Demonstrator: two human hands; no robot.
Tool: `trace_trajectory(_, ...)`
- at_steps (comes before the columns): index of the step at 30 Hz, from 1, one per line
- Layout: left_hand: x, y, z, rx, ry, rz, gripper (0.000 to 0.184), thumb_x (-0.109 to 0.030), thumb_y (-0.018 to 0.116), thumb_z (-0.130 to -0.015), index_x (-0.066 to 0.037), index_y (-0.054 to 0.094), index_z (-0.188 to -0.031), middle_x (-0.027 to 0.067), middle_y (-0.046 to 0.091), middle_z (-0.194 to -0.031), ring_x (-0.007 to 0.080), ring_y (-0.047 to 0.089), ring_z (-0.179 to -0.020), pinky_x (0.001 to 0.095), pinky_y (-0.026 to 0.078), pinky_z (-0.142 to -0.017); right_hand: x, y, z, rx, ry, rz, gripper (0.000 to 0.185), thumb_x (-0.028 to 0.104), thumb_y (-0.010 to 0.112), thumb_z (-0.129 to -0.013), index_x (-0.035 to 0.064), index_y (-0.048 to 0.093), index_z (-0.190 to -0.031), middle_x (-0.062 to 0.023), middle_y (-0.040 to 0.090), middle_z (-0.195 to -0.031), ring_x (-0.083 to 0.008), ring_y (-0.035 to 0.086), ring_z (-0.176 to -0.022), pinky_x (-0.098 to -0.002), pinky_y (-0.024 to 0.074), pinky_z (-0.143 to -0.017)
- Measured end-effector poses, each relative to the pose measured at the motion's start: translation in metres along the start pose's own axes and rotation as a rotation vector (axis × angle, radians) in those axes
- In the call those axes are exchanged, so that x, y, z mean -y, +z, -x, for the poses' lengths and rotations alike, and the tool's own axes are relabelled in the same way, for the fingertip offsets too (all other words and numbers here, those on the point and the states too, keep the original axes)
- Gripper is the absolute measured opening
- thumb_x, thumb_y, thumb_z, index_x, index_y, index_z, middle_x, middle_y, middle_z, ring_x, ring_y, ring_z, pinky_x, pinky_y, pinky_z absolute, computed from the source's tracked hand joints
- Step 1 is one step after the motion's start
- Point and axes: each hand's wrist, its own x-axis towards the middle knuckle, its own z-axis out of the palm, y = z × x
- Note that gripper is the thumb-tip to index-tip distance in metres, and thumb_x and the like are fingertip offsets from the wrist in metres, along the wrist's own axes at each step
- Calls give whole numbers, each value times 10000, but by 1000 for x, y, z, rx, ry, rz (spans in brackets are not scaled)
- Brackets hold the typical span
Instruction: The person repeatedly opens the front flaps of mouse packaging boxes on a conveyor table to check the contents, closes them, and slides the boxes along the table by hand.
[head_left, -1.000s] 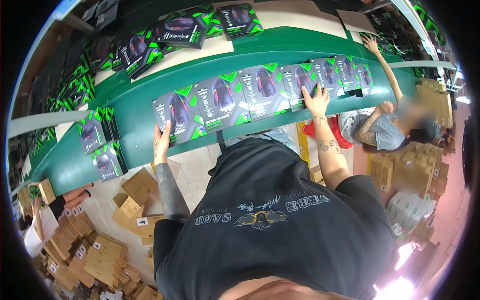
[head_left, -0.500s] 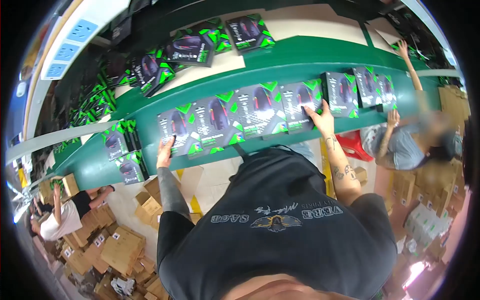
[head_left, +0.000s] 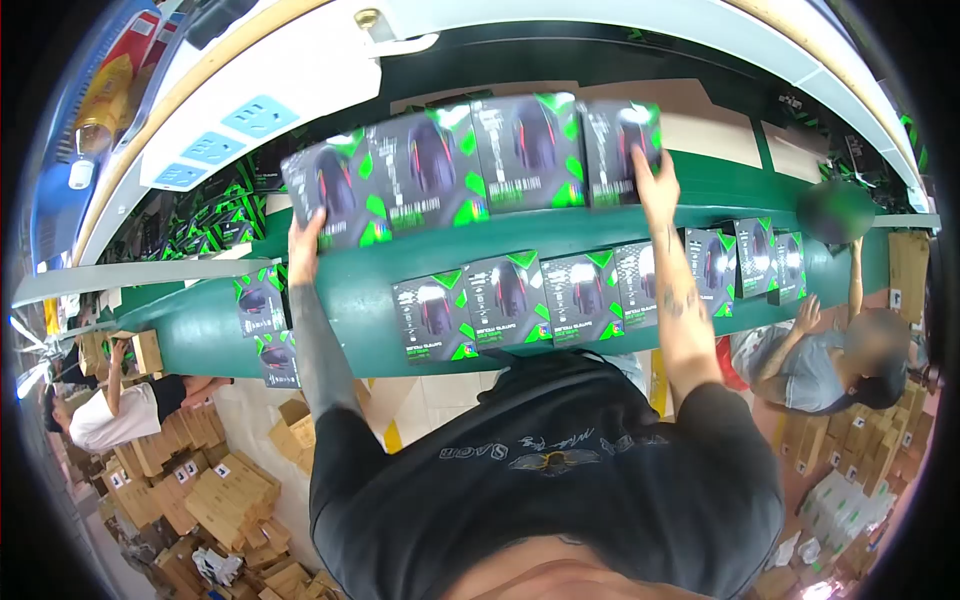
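- Green workbench [head_left: 350,300] is seen crossing the view beneath and beyond two bare hands, the left hand [head_left: 304,248] and the right hand [head_left: 657,187], in a crowded work area.
- Between the hands, a row of four boxes [head_left: 440,165] is held side by side, apparently clear of the bench; a mouse is printed on each front, with green corners.
- Both hands are spread well apart and partly curled, the row being gripped by its two ends. Each thumb is laid on the front of an end box; the other fingers are mostly hidden.
- Even inward pressure is judged to be needed: the two middle boxes do not appear to be touched by either hand and could drop if the row sags. The ends are best kept level and the fronts flush.
- Nearer the body than the hands, a second row of boxes [head_left: 508,298] is laid on the bench, partly covered by the right forearm.
- Beside the left forearm, more boxes [head_left: 262,308] are placed.
- Above the left hand, blue sockets [head_left: 262,117] are mounted.
- Beyond the right forearm, a co-worker in grey [head_left: 800,365] is seen; far left, another in white [head_left: 105,422].
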Motion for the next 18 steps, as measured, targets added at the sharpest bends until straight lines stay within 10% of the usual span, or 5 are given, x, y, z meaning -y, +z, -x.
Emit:
trace_trajectory(3, 5, 1, -82, -102, 73, -842, 723, -491, 689, -852, -22, 497, -1368, 221, 642, -1200, 311, 627, -1101, 387, 454, -983, -23, 63, -70, 128, -181, 393, 962, 658, 613, -794, -15, 381, -1441, -284, 471, -1394, -421, 483, -1271, -432, 394, -1071)
trace_trajectory(5, 59, -2, -129, -274, 210, -1092, 801, -546, 657, -847, -5, 452, -1400, 302, 551, -1299, 421, 545, -1208, 437, 415, -1043, -2, 68, -63, 435, -178, 795, 984, 684, 583, -799, 11, 344, -1476, -280, 367, -1480, -411, 412, -1342, -428, 348, -1120)
trace_trajectory(8, 64, 29, -94, -275, 420, -1020, 782, -567, 642, -850, -150, 410, -1469, 337, 328, -1474, 523, 324, -1347, 503, 332, -1103, -47, 89, -53, 548, -275, 561, 816, 625, 619, -814, 196, 411, -1476, -251, 357, -1500, -408, 386, -1364, -442, 336, -1131)
trace_trajectory(12, 89, 40, -34, -206, 616, -1358, 1156, -677, 796, -575, -289, 281, -1535, 118, 122, -1620, 449, 158, -1448, 601, 308, -1078, -62, 52, 29, 536, -364, 379, 711, 500, 678, -817, 182, 481, -1422, -267, 383, -1474, -430, 417, -1329, -458, 363, -1109)
trace_trajectory(18, 85, 54, -63, -388, 758, -1451, 849, -413, 762, -766, -197, 370, -1487, 207, 352, -1500, 467, 343, -1341, 563, 341, -1072, -72, -22, 198, 894, -573, 632, 885, 444, 776, -738, 223, 359, -1487, -232, 211, -1558, -419, 256, -1420, -505, 285, -1145)
